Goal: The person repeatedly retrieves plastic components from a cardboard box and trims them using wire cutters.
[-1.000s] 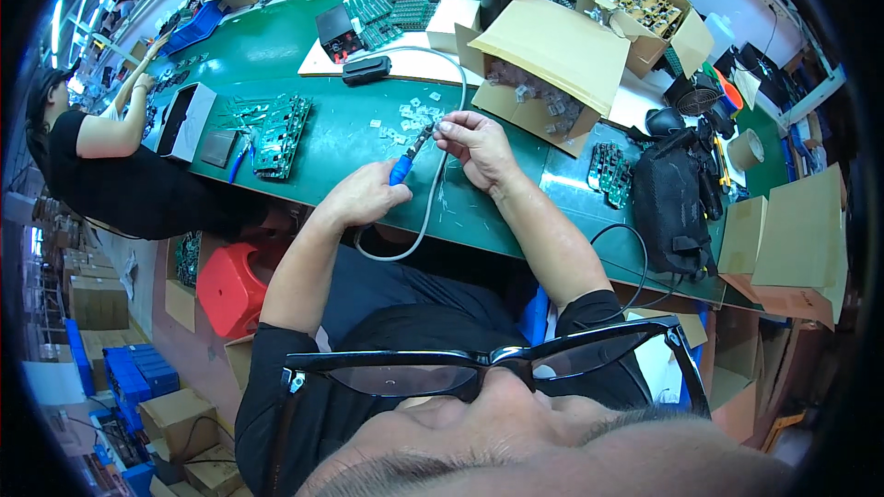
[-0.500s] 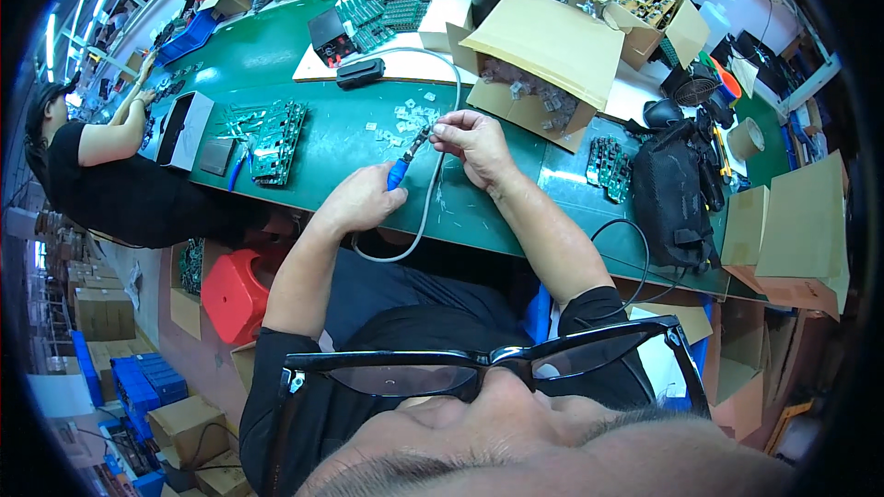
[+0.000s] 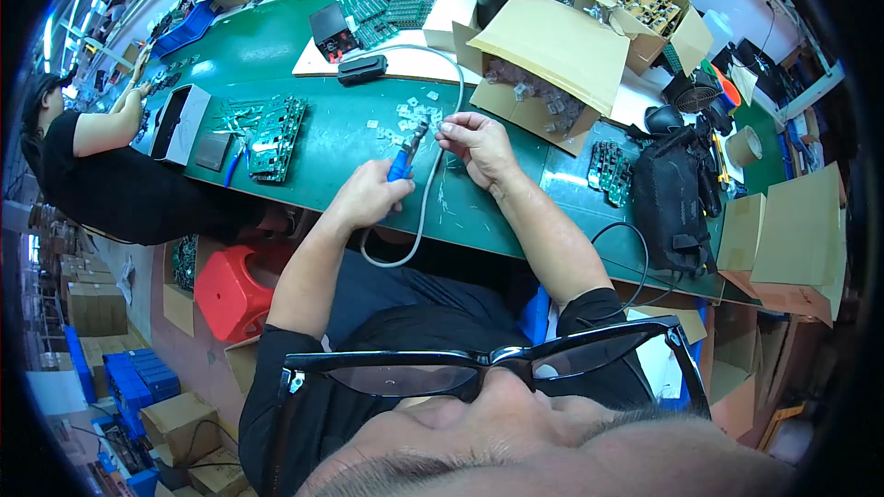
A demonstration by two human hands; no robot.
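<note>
My left hand point(image 3: 371, 193) is closed around blue-handled pliers point(image 3: 401, 166), whose metal jaws point up and away from me. Close to those jaws, my right hand point(image 3: 479, 143) has its thumb and forefinger pinched together; whatever lies between the fingertips is too small to make out. Small whitish clear pieces point(image 3: 412, 114) are scattered on the green table just beyond the jaws. A grey cable point(image 3: 426, 221) loops from a black oblong case point(image 3: 362, 70) past both hands and back up below my left hand.
An open cardboard box point(image 3: 543, 55) spills clear bagged bits at right. Circuit boards point(image 3: 276, 140) lie at left, more point(image 3: 610, 171) beside a black bag point(image 3: 672, 193). A red stool point(image 3: 230, 294) stands below. A co-worker point(image 3: 83, 156) works at the far left.
My left hand has shifted slightly right and its pliers now stand more upright. The right hand's pinch has moved a little right, apart from the jaws. The co-worker's arms have moved slightly.
</note>
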